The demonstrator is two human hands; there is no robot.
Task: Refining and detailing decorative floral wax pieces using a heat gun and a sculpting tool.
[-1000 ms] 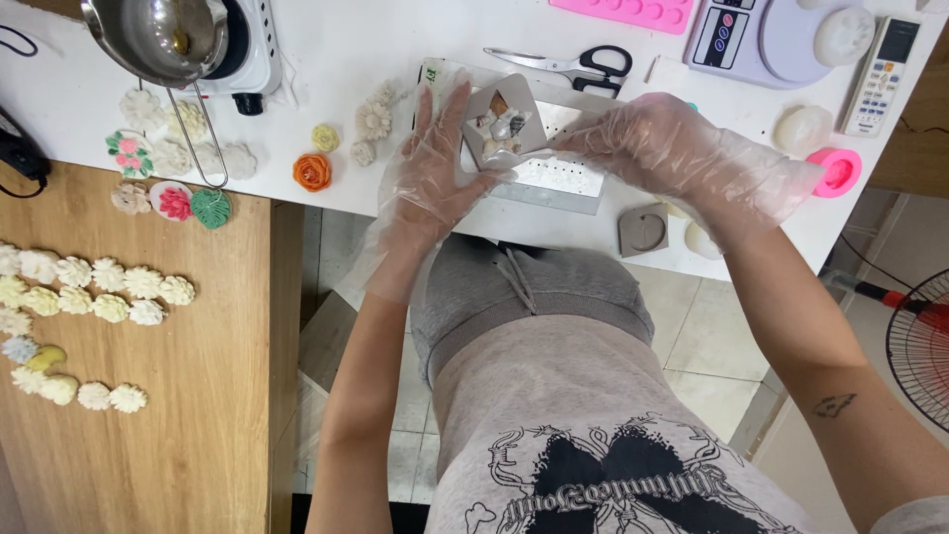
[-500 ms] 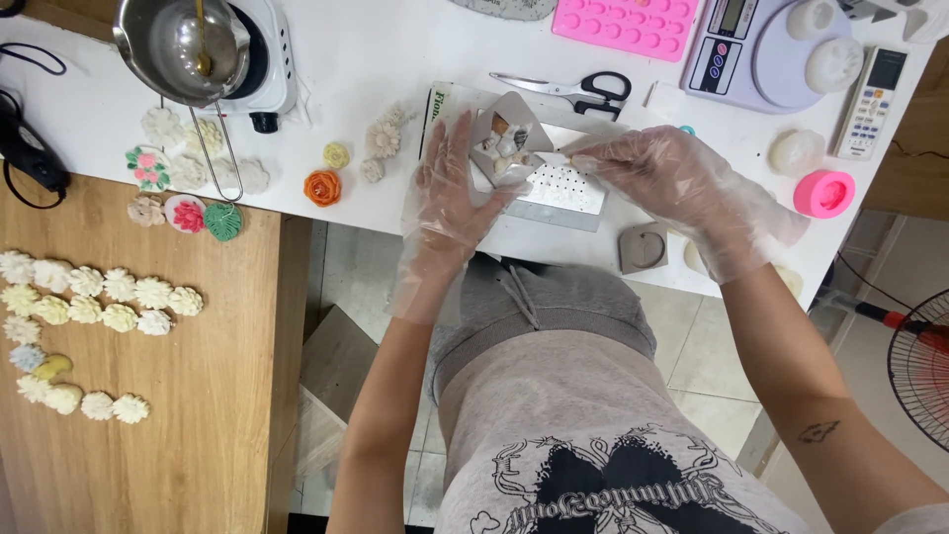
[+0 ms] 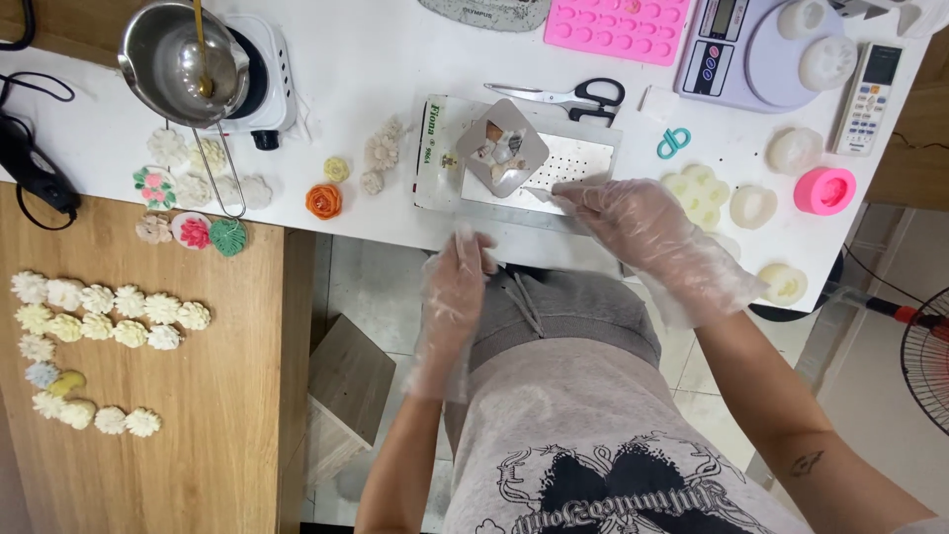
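Note:
A grey square mould (image 3: 502,148) with small mixed pieces inside rests on a white perforated tray (image 3: 583,158) near the white table's front edge. My right hand (image 3: 643,225), in a clear plastic glove, lies just right of the mould with its fingertips touching the tray. It holds nothing. My left hand (image 3: 457,289), also gloved, has dropped below the table's front edge (image 3: 395,232) over my lap, fingers loosely apart and empty. An orange rose-shaped piece (image 3: 323,201) and pale flower pieces (image 3: 381,150) lie left of the tray.
A metal pot (image 3: 183,61) sits on a small white hotplate at back left. Scissors (image 3: 578,97), a pink mould (image 3: 618,25), a scale (image 3: 761,54), a remote (image 3: 868,84) and round moulds (image 3: 823,190) lie to the right. Several flower pieces (image 3: 99,316) cover the wooden table. A fan (image 3: 927,356) stands at right.
Both hands have let go of the grey mould, which now sits on the tray. My left hand dropped below the table edge; my right hand slid to the mould's right.

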